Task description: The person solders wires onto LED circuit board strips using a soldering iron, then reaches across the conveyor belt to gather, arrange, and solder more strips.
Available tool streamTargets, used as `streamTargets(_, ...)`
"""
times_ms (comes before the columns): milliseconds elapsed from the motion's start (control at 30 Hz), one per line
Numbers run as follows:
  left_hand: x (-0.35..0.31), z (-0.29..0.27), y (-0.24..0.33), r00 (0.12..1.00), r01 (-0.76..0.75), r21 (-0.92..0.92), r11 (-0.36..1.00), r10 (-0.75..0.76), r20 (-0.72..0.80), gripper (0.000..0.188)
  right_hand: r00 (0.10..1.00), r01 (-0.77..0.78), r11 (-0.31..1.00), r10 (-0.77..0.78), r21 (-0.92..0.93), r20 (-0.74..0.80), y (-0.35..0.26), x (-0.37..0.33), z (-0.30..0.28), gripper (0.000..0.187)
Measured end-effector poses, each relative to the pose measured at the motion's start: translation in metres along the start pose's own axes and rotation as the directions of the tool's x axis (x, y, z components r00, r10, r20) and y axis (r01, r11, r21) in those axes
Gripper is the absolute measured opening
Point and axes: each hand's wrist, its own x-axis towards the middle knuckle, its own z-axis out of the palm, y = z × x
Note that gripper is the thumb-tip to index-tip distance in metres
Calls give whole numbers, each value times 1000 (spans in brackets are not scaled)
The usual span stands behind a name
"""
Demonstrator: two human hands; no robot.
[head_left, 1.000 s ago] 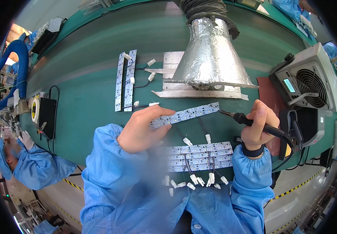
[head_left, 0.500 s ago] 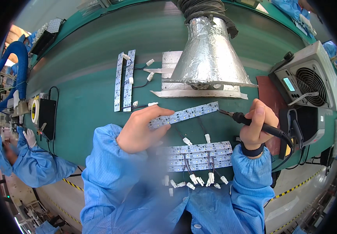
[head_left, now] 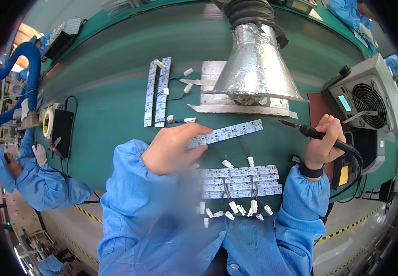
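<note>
Between the thumb and fingers of my left hand (head_left: 175,146) is an LED strip board (head_left: 235,132), white with small parts along it, tilted up toward its right end. Two dark leads hang from it to white connectors (head_left: 228,163). My right hand (head_left: 325,141) grips a soldering iron (head_left: 311,131) with a black handle and cable. The iron's tip points left and is apart from the board's right end. Nearer to me lies a stack of LED strip boards (head_left: 240,181), with several white plugs (head_left: 233,206) on leads at its front edge. A blur hides its left end.
A foil-covered fume hood (head_left: 258,64) stands over a pale plate at the back. Two LED strip boards (head_left: 157,92) lie at the left. A fan unit (head_left: 360,94) and a soldering station (head_left: 362,149) stand right. A co-worker (head_left: 42,170) sits far left.
My right hand has drawn the soldering iron to the right, away from the board's end. The left hand still holds the board in nearly the same pose. The view has shifted slightly.
</note>
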Motion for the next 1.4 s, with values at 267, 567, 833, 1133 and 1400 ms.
streamTargets(267,-39,-37,9,998,68,-37,997,-68,2,30,992,-109,990,113,88,-48,8,-5,-11,36)
streamTargets(567,-73,-64,-36,795,224,-412,883,-410,-447,30,994,-108,988,108,110,3,4,-8,-4,36)
streamTargets(833,-15,-30,-83,750,485,228,844,-267,-606,43,990,-140,990,140,30,-17,4,-7,-3,37)
streamTargets(1133,-13,-39,-83,742,464,-43,885,-414,-527,36,990,-138,990,138,-7,-10,4,-6,-1,38)
streamTargets(1400,-11,-30,-53,747,382,254,889,-134,-651,28,991,-136,991,136,-5,-9,7,-6,-3,39)
